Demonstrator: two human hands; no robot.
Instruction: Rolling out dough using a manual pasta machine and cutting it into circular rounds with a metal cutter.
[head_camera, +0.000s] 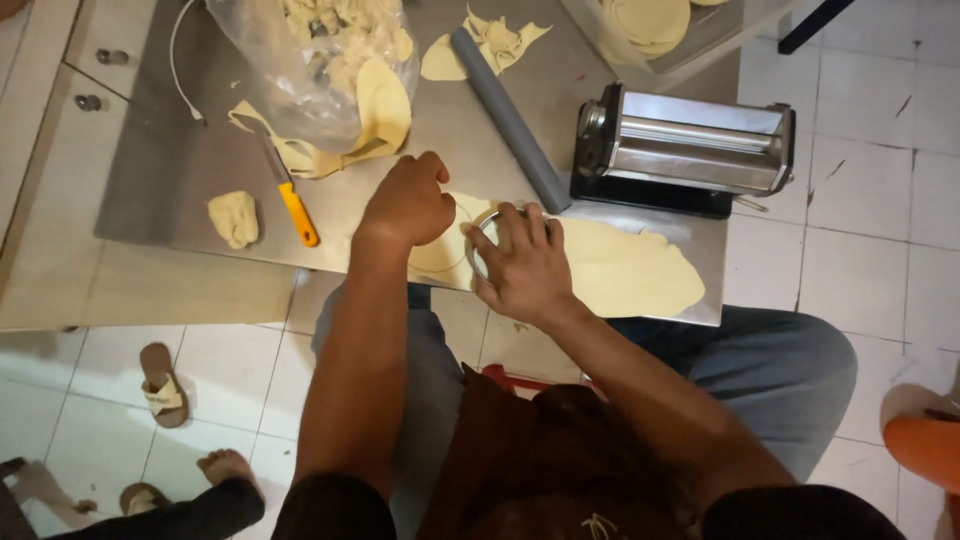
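Dark sleeves and two bare forearms rise from the bottom edge toward a low steel table (180, 170), with blue-trousered knees beneath. Going left to right: a sandal (162, 385) lies on the white floor tiles, and on the table a small lump of dough (234, 217) sits well left of the hands. Next comes a knife with an orange handle (290, 195), just beside a clear plastic bag of dough scraps (330, 60). The left hand (408, 200) is curled loosely shut, knuckles up, resting on the near end of the rolled dough sheet (620, 270); whether it pinches anything I cannot tell. Just to its right, nearly touching, the right hand (525, 262) presses down on a round metal cutter ring (484, 232), fingers spread over its top (the ring sits on the sheet, close to the table's front edge). A grey bar (508, 118) runs diagonally behind them. Further right stands a metal pasta roller machine (685, 145), the sheet stretching out in front of it.
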